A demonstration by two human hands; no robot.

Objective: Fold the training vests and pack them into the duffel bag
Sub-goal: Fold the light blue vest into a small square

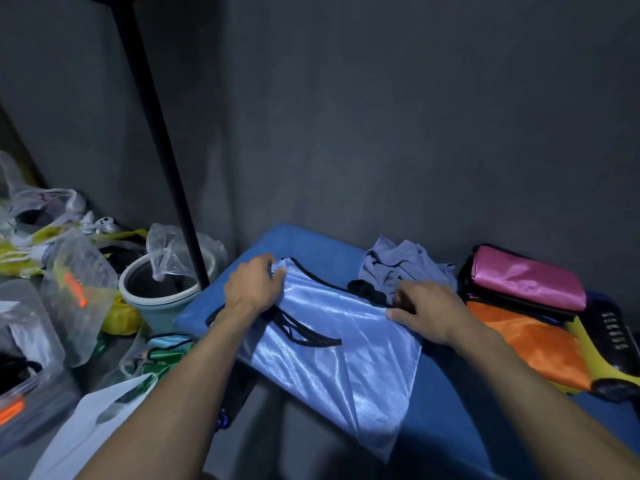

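Satin blue vest [332, 344] pinched by both hands' fingers, crumpled grey cloth [401, 265] behind, pink pouch [526, 277] right

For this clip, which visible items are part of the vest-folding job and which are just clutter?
Job:
- light blue vest, gripped by left hand and right hand
- pink vest, folded
- orange vest
- crumpled grey-blue vest

Clutter:
- plastic bags
- bucket
- black pole
- white bag

No duffel bag is clearly visible.
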